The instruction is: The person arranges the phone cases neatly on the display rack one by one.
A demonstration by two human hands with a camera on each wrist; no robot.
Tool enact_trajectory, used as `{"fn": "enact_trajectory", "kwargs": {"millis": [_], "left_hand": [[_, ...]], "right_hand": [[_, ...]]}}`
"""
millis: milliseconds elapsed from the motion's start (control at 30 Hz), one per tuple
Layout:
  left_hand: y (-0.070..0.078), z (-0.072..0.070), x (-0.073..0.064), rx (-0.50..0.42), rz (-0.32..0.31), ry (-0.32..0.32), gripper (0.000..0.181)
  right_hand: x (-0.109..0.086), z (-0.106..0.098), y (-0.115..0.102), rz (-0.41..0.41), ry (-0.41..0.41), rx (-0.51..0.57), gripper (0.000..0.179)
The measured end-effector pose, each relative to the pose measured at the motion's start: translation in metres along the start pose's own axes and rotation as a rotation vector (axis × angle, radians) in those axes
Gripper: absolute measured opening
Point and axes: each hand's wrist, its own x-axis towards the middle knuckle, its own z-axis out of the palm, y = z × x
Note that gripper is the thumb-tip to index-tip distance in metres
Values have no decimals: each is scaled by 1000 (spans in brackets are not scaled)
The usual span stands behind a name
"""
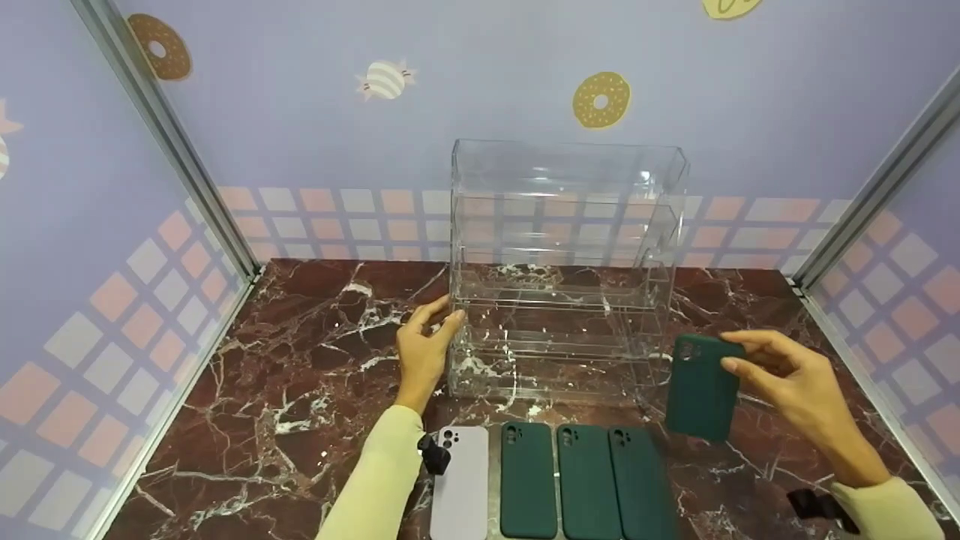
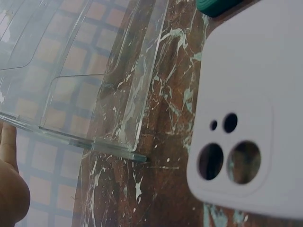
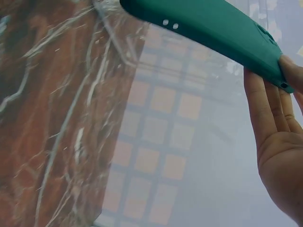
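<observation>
"So, which way does the green case (image 1: 703, 390) lie from the rack (image 1: 564, 304)?"

"Just right of it, near the lower front corner, long axis close to upright, camera holes at the top and facing the wearer; any shift towards the shelves would run leftward, I judge"

"And which hand is nearer?"

"Right hand (image 1: 799, 379), plainly, since it has the case by the upper right corner: narrow grip, thumb on the front face, fingers behind, lower end hanging free"

"What about the left hand (image 1: 426, 345)?"

"Across at the rack's left side, thumb and fingertips touching the edge; whether they pinch the clear wall, I can't tell"
</observation>
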Motion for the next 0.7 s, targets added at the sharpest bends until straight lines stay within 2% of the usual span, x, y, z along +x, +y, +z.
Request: {"fn": "enact_trajectory", "kwargs": {"millis": [100,333,700], "left_hand": [[-1,1,-1,-19,3,11,30],[-1,2,-2,-20,19,11,30],[0,1,-3,-46,-5,6,29]], "right_hand": [[10,4,-7,-17,13,-3,40],[38,9,-19,-48,45,67,37],[88,9,-40,-2,100,165,36]]}}
